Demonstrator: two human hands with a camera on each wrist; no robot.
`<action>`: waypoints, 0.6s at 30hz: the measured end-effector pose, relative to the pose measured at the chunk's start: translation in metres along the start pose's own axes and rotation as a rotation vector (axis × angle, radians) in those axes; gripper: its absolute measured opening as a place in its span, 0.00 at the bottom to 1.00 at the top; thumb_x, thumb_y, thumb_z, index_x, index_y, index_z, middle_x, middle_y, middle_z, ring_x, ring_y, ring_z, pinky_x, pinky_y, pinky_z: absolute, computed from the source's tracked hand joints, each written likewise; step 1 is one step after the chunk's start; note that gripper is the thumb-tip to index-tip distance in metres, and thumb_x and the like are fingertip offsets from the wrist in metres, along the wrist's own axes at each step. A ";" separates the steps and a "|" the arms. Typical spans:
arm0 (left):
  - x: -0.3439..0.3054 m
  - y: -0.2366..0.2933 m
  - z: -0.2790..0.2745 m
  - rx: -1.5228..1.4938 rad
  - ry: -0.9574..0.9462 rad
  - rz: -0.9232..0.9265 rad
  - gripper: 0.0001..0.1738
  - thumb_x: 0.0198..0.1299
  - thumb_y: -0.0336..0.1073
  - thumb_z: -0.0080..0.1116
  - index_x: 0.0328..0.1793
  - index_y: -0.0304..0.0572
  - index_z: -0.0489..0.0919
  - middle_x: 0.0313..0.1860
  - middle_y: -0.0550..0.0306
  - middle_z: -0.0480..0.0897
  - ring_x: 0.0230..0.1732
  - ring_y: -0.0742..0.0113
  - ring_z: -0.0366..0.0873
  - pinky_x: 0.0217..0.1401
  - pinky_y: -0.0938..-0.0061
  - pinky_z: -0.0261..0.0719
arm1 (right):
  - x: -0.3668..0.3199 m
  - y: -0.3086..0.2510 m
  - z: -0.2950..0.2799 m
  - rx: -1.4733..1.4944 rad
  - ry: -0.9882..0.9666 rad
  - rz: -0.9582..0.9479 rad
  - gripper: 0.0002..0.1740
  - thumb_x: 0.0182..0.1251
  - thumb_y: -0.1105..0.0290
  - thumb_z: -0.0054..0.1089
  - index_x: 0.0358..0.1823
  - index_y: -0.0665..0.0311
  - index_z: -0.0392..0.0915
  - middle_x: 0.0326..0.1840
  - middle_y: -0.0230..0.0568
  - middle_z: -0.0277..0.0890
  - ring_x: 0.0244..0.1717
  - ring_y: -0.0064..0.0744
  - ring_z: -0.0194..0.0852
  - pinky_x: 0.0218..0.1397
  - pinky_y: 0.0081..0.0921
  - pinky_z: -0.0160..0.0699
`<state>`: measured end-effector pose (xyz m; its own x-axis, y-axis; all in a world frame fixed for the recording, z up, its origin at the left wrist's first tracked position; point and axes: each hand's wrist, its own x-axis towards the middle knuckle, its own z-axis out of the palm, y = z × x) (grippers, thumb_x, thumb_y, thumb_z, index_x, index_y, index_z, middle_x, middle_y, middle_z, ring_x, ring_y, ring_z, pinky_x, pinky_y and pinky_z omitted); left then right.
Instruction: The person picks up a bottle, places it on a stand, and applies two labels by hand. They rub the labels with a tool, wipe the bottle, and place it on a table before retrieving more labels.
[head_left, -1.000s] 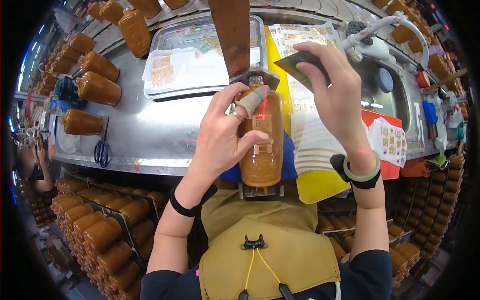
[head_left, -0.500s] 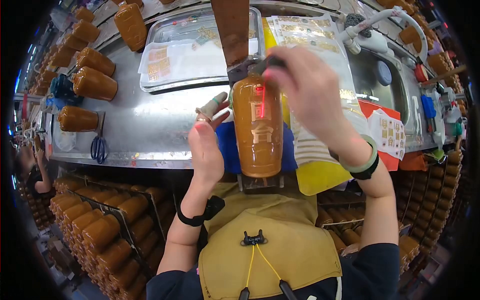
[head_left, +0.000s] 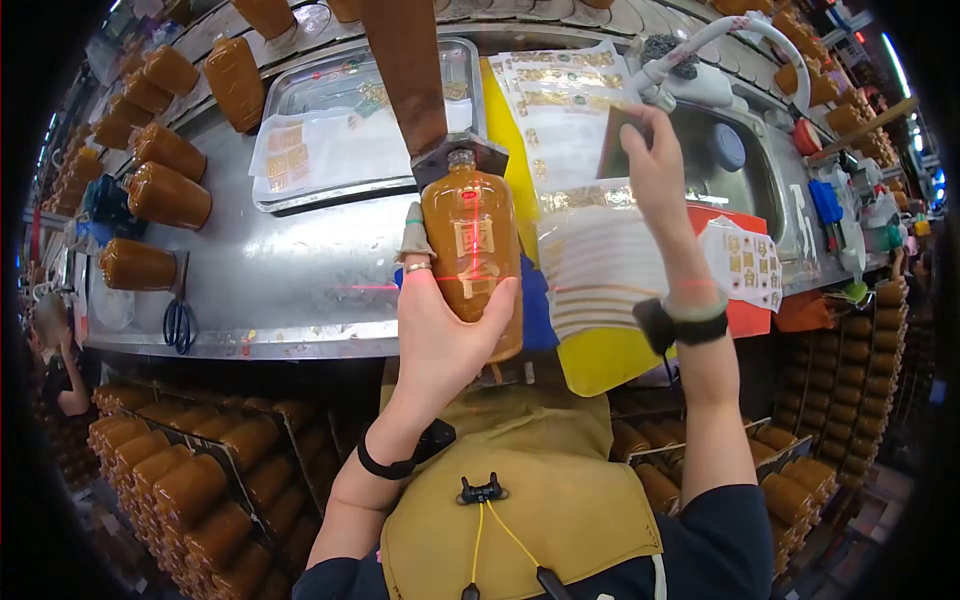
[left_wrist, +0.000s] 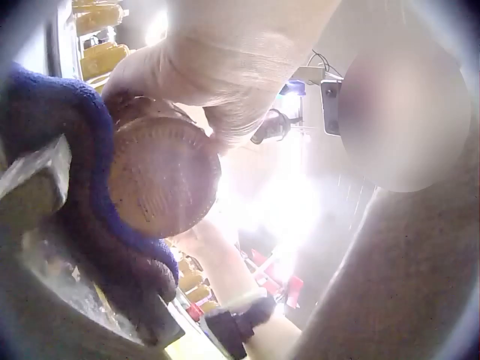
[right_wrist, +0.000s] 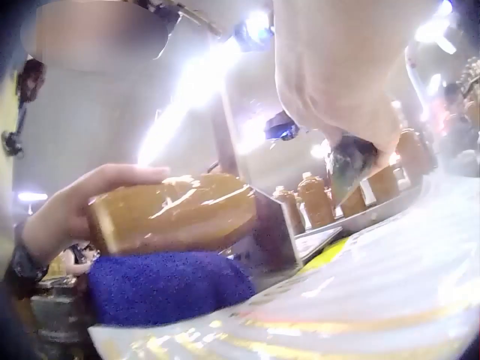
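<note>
A glossy brown bottle (head_left: 492, 205) lies on a blue cloth (right_wrist: 169, 289), its neck against the metal bracket (head_left: 430, 160). Gold characters and a red mark show on its upper face, crossed by red laser lines. My left hand (head_left: 440, 335) grips the bottle's lower part, thumb over the top and fingers along the left side. A wrap covers one finger. The left wrist view shows the round bottle base (left_wrist: 165, 176). To the right, my right hand (head_left: 658, 175) pinches a dark, flat scraper (head_left: 612, 150) over the white decal sheets (head_left: 570, 150).
A metal tray (head_left: 330, 195) with decal papers sits at the back left. Several brown bottles (head_left: 170, 195) and blue-handled scissors (head_left: 178, 325) are on the left. A sink (head_left: 745, 180) with a white faucet (head_left: 710, 40) is at right. Racks of bottles (head_left: 170, 470) stand below.
My right hand swept the scraper over the bottle's neck end, then moved right over the sheets. My left hand came off the bottle and now grips it again, lower down.
</note>
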<state>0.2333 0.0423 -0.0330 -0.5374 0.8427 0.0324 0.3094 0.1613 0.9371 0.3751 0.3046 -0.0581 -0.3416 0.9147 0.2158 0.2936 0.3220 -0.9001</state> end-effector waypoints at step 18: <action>0.000 0.002 -0.012 0.094 -0.070 -0.024 0.39 0.61 0.28 0.70 0.76 0.29 0.64 0.62 0.45 0.82 0.62 0.61 0.82 0.67 0.65 0.79 | 0.084 0.090 -0.080 -0.794 -0.174 -0.145 0.25 0.65 0.50 0.73 0.46 0.68 0.89 0.53 0.56 0.84 0.51 0.48 0.87 0.56 0.38 0.83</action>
<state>0.2244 0.0366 -0.0275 -0.4905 0.8713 -0.0174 0.3713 0.2270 0.9003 0.4437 0.4303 -0.0910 -0.5390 0.8209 0.1888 0.7574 0.5704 -0.3177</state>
